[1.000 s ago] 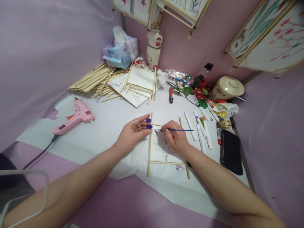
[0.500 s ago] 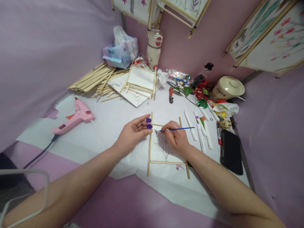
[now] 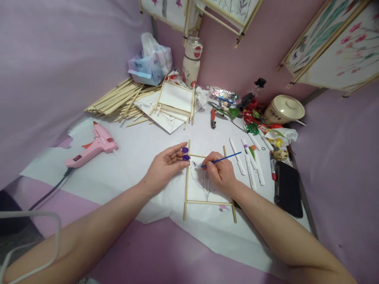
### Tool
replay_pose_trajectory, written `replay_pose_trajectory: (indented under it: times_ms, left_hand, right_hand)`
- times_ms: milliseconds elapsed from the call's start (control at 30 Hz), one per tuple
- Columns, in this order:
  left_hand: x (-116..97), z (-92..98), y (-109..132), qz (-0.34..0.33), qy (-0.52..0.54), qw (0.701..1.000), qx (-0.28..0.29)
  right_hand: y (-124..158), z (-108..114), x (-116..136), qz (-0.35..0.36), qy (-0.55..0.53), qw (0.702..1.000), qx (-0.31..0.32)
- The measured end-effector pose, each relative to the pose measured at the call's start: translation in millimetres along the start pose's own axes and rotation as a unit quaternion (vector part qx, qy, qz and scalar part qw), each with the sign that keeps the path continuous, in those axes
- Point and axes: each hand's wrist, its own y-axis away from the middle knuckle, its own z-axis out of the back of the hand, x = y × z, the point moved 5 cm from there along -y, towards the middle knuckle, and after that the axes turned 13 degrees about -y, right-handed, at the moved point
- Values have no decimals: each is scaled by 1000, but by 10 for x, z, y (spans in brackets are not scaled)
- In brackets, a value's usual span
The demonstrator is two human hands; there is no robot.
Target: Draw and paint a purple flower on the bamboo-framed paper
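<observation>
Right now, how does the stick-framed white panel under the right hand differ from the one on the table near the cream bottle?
The near panel has sketched lines and some purple; the far panel looks blank. The near panel lies on white table covering, the far panel partly over a sketched sheet. The right hand holds a blue brush at the near panel; no hand touches the far panel. Both have pale stick frames.

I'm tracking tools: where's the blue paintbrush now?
The blue paintbrush is right of the head view's centre, in the right hand, tip at the framed drawing.
</observation>
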Motion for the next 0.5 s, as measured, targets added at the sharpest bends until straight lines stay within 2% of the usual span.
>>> replay_pose_trajectory:
  times_ms: [100,233,367,500]
  left_hand:
    - [-18,-6,6,-2,-8,1000,0]
    - [-50,-20,20,-26,-69,997,-4]
    - [-44,-34,34,-41,-114,993,0]
    - [-18,-53,54,-42,-117,992,17]
  right_hand:
    - [30,65,23,25,-55,997,-54]
    - [67,126,72,90,-96,985,-115]
    - [68,123,128,138,-87,980,-115]
    - [53,97,144,127,-78,985,-80]
